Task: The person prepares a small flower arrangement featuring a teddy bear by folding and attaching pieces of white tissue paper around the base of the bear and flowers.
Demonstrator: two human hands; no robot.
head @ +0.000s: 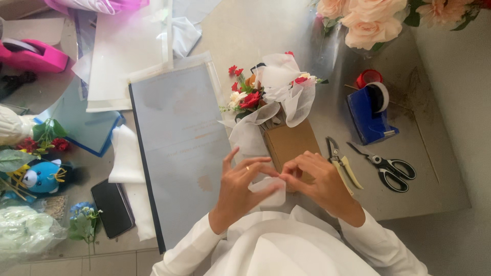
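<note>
While both hands meet over the near end of a small brown cardboard box (290, 144), the person pinches a small piece of white translucent material (267, 190), apparently tape or tissue. The left hand (240, 184) has thumb and forefinger closed on the piece's left edge, the other fingers fanned open above it; the right hand (318, 179) is curled, fingertips nipping the same piece at its right edge. The piece lies just below the box's near edge, touching both hands.

Judging by this, the step in hand looks like readying that piece for the box, which holds a posy of red and white flowers (246, 93) wrapped in white tissue (281, 89) just beyond the grip. Pressing it on would call for a steady pull between both hands so it goes down flat.

Just right of the right hand lie pruning shears (341, 162) and, further right, black-handled scissors (388, 167). Beyond those stands a blue tape dispenser (369, 113). Left of the left hand lies a large pale grey sheet (176, 138) with faint orange print; far left, a pink tape dispenser (33, 55) and a dark phone (112, 207).
</note>
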